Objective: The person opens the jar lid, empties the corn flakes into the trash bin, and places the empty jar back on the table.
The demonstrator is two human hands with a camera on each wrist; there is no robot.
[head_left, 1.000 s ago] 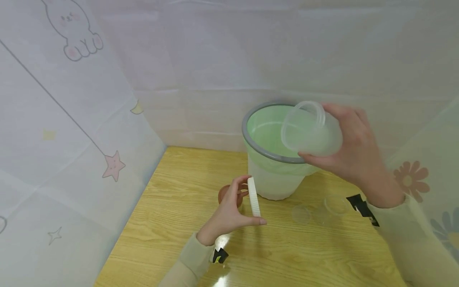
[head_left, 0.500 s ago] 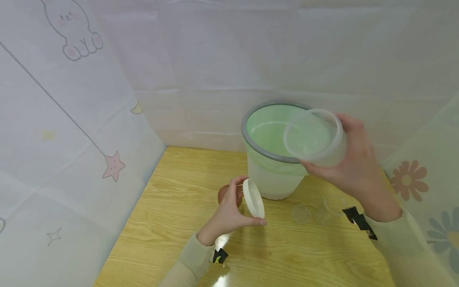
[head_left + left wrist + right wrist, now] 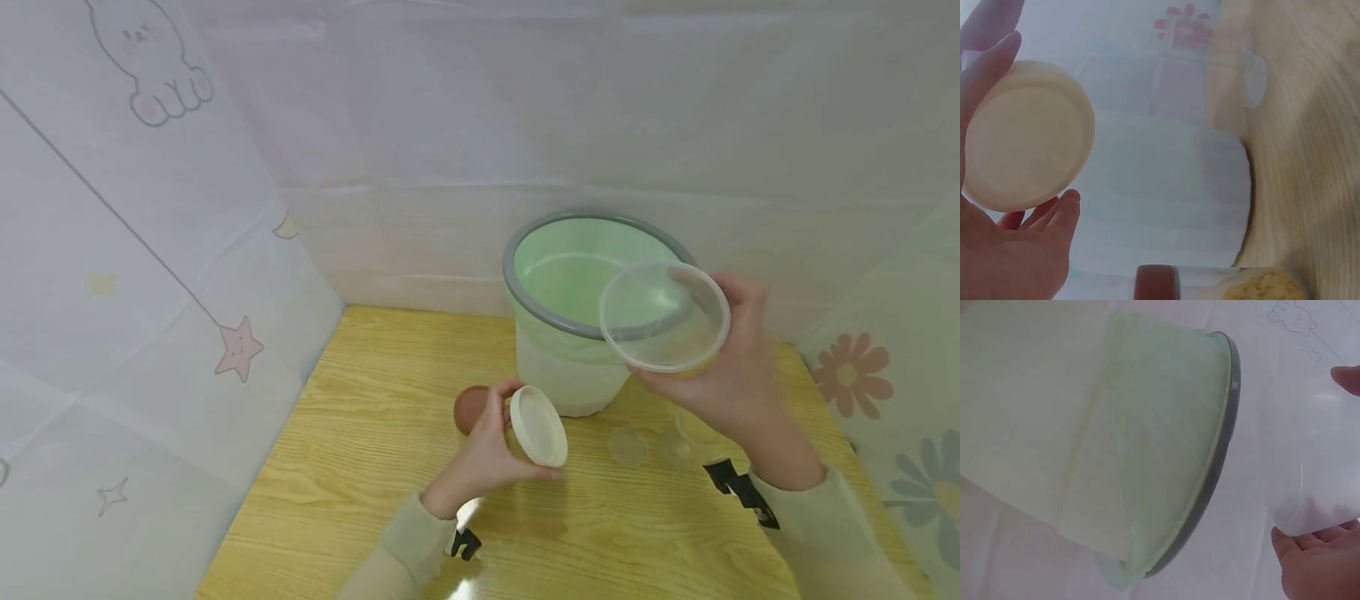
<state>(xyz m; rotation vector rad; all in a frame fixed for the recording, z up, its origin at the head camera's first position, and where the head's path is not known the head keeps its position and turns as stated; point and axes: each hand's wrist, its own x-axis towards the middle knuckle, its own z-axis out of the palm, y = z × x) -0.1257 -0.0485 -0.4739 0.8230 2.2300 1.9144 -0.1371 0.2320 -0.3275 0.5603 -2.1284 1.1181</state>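
Observation:
My left hand (image 3: 480,457) pinches a white screw lid (image 3: 540,425) with a ribbed edge between thumb and fingers, its hollow inside tilted toward the head camera. In the left wrist view the same lid (image 3: 1029,137) shows its round, plain face. My right hand (image 3: 738,375) grips a clear plastic tub (image 3: 652,317) around its side, tipped so that its wide mouth faces the head camera. Nothing shows inside the tub. It overlaps the front right rim of a pale bin (image 3: 570,379) in the head view. That bin has a green liner (image 3: 577,267) and a grey rim.
Behind the left hand stands a jar with a brown lid (image 3: 470,406); yellow pieces (image 3: 1266,286) show inside it. A small clear disc (image 3: 628,447) and another clear plastic piece (image 3: 678,446) lie on the wooden table (image 3: 360,467). Printed sheets (image 3: 450,125) hang behind.
My right hand has lowered the tub from over the bin toward its front right, turning the mouth toward the head camera. The lid in my left hand has turned from edge-on to showing its inside.

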